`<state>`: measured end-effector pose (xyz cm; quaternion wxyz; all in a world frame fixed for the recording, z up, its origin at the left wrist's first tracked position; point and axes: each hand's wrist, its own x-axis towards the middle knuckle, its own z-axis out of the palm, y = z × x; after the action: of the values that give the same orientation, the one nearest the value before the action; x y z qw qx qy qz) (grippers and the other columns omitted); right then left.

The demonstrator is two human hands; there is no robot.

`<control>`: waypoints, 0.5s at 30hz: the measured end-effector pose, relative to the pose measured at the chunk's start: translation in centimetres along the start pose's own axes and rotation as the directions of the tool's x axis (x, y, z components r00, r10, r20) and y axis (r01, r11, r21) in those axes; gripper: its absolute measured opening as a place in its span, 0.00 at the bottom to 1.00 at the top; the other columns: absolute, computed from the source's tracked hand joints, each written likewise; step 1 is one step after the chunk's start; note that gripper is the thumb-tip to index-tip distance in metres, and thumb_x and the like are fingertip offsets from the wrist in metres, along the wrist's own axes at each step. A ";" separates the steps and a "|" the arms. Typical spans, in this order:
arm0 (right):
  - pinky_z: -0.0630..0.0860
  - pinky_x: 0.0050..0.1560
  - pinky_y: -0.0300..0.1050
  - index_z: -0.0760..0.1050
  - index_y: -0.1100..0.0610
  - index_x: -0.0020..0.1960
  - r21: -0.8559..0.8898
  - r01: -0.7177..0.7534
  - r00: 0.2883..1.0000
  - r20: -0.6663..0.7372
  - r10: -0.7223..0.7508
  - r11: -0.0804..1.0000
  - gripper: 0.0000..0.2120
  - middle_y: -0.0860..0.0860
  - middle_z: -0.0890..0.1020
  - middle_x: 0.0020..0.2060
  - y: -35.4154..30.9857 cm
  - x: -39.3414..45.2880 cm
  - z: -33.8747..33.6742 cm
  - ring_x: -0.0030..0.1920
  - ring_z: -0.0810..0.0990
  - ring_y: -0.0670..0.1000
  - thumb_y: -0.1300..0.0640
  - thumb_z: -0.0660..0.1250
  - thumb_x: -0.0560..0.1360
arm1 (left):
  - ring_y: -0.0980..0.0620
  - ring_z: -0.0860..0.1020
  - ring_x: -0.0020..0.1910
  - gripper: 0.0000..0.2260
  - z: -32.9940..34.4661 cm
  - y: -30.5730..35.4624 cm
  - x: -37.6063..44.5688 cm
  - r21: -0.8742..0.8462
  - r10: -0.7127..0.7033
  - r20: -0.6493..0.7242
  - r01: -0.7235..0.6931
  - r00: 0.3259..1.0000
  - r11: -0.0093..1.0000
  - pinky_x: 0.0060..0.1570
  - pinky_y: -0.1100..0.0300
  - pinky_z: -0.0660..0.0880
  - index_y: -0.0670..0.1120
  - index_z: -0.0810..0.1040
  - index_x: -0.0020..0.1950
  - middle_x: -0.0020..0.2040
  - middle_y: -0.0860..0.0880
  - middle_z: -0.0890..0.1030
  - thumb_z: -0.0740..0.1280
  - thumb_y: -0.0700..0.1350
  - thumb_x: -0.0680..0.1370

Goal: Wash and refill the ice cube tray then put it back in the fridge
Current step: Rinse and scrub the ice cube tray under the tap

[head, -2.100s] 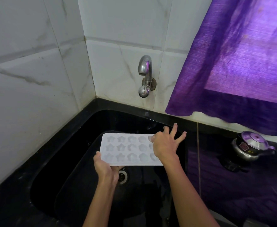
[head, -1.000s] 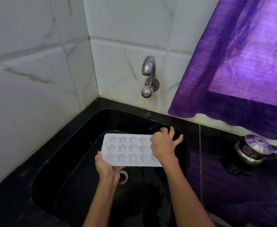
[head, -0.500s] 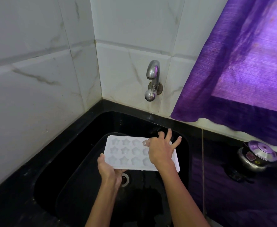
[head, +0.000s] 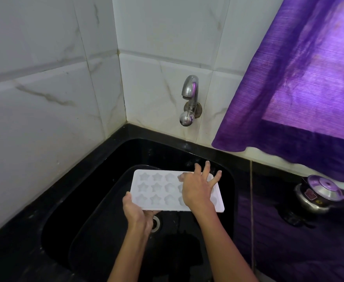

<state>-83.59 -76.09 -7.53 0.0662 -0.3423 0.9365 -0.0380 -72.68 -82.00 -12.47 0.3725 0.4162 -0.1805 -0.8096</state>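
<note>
A white ice cube tray (head: 157,188) with star-shaped wells is held roughly level over the black sink (head: 110,180). My left hand (head: 135,214) grips its near left corner from below. My right hand (head: 196,190) lies on top of the tray's right half, thumb and fingers spread across the wells, hiding several of them. The steel tap (head: 189,98) juts from the tiled wall above the sink; no water runs from it.
The drain (head: 156,222) shows under the tray. A steel pressure cooker (head: 321,194) stands on the black counter at the right. A purple curtain (head: 301,78) hangs at the upper right. White marble-look tiles (head: 45,98) close the left and back.
My right hand has slid over the tray's right wells, fingers shifting. The tray stays over the sink in my left hand. The view has drifted slightly.
</note>
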 end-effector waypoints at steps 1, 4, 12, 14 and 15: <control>0.35 0.69 0.71 0.77 0.45 0.60 -0.005 0.010 1.000 0.005 -0.010 1.000 0.19 0.56 0.56 0.76 0.0 0.0 0.0 0.77 0.39 0.62 0.62 0.68 0.74 | 0.40 0.79 0.48 0.22 0.0 0.0 0.1 0.003 0.005 0.000 -0.005 1.000 1.000 0.43 0.43 0.76 0.46 0.77 0.50 0.49 0.42 0.81 0.47 0.55 0.83; 0.35 0.69 0.72 0.78 0.45 0.59 -0.003 0.011 1.000 0.022 -0.011 1.000 0.18 0.56 0.59 0.74 0.1 0.1 0.1 0.77 0.40 0.62 0.63 0.67 0.74 | 0.40 0.79 0.48 0.22 0.0 0.0 0.1 0.006 -0.004 -0.006 0.004 1.000 1.000 0.45 0.42 0.76 0.46 0.77 0.50 0.49 0.42 0.81 0.46 0.55 0.83; 0.35 0.70 0.70 0.73 0.47 0.60 0.080 0.088 0.994 -0.074 -0.082 0.993 0.24 0.56 0.59 0.74 -0.7 0.5 0.1 0.77 0.40 0.62 0.70 0.65 0.71 | 0.38 0.79 0.50 0.23 0.2 -0.1 0.2 0.008 -0.025 -0.015 0.025 1.000 1.000 0.46 0.41 0.76 0.45 0.77 0.52 0.50 0.40 0.81 0.47 0.56 0.82; 0.33 0.69 0.70 0.75 0.45 0.60 0.066 0.136 0.990 -0.039 -0.134 0.988 0.24 0.56 0.55 0.76 -1.0 0.6 0.0 0.77 0.37 0.61 0.69 0.65 0.72 | 0.38 0.79 0.50 0.23 0.3 -0.1 0.2 0.013 -0.030 -0.018 0.030 0.999 0.999 0.47 0.40 0.76 0.44 0.77 0.53 0.50 0.40 0.81 0.47 0.56 0.82; 0.32 0.69 0.69 0.76 0.44 0.60 0.054 0.151 0.988 -0.024 -0.150 0.987 0.23 0.56 0.53 0.77 -1.2 0.6 0.0 0.76 0.37 0.61 0.68 0.66 0.73 | 0.38 0.79 0.50 0.23 0.3 -0.1 0.1 0.016 -0.029 -0.019 0.029 0.999 0.999 0.47 0.40 0.76 0.44 0.77 0.53 0.49 0.40 0.82 0.47 0.55 0.82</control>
<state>-83.24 -77.39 -7.47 0.0634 -0.4095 0.9072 -0.0726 -72.99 -82.08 -12.41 0.3591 0.4295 -0.1772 -0.8094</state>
